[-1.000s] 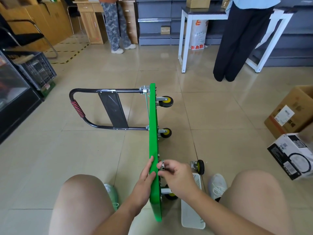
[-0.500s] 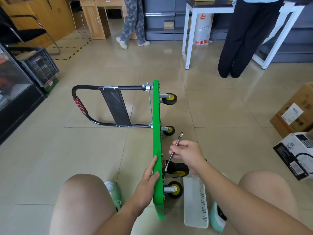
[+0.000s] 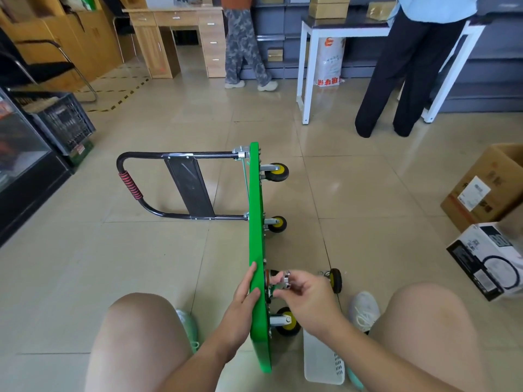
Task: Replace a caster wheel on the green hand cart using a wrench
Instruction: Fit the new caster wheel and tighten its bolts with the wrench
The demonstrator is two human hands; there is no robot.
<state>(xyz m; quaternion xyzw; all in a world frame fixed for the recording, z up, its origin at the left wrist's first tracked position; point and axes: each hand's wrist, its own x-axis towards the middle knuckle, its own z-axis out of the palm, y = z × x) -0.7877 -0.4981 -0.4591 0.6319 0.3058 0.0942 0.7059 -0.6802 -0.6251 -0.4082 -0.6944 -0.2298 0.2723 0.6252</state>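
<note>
here left hand [image 3: 243,295] lies flat on the green cart [image 3: 256,222]; right hand [image 3: 308,298] pinches a blurred silver part [image 3: 286,279]

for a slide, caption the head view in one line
Left hand steadies the green cart tipped on edge; right hand pinches a small metal part

Glossy green cart deck [image 3: 257,222], shiny tiled floor [image 3: 368,207], white plastic basket [image 3: 319,360]

The right hand [image 3: 308,301], half a second ago raised clear of the green cart deck [image 3: 259,250] with a wrench pointing up, now sits against the deck's wheel side, pinching a shiny metal piece [image 3: 286,278].
</note>
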